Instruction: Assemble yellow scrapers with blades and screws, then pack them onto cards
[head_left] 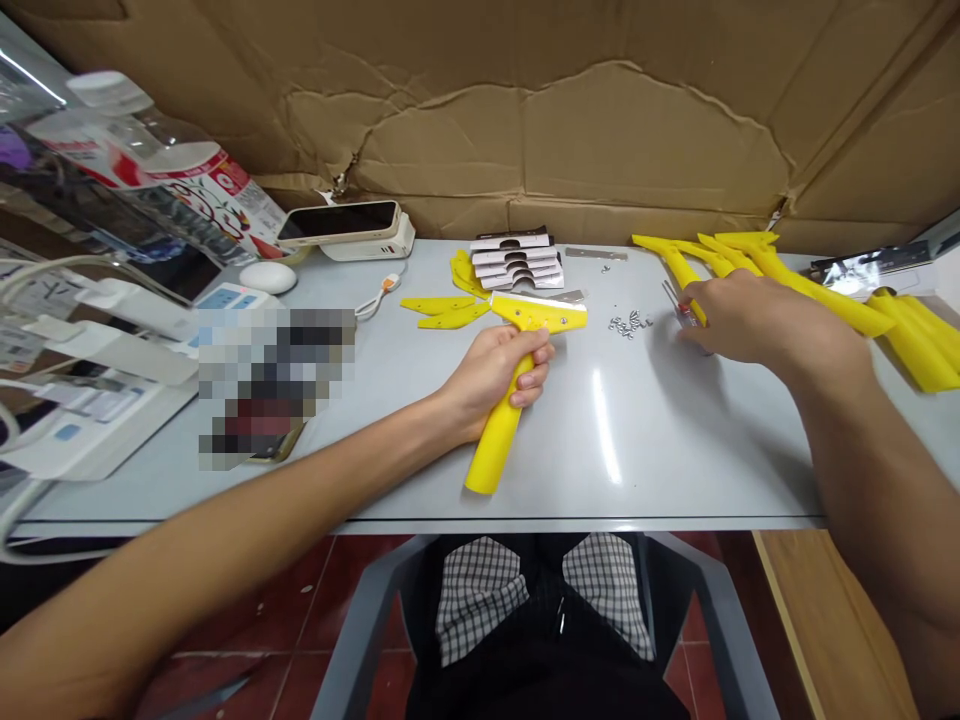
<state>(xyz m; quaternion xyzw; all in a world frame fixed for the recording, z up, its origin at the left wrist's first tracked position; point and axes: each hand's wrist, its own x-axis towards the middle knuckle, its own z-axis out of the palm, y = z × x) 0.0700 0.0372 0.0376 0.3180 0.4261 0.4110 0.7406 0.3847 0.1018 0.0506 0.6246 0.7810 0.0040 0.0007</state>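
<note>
My left hand (504, 370) is wrapped round the handle of a yellow scraper (491, 455), which rests at a slant over the table. Its wide head points away from me, with a thin blade along the far edge and two screws in its face. At the right, my right hand (739, 318) is closed on a screwdriver (685, 314); its thin metal shaft and a bit of reddish handle show, while the palm hides the rest. Between the hands lies a small heap of silver screws (628, 324). Loose yellow head plates (450, 316) lie left of the scraper.
Blades in black-and-white sleeves (517, 264) are stacked at the back, beside a bare blade (596, 254). More yellow scraper handles (810, 285) lie at the right. Power strips (112, 400), a bottle (172, 170) and phones (341, 222) crowd the left. Cardboard (570, 120) walls the back.
</note>
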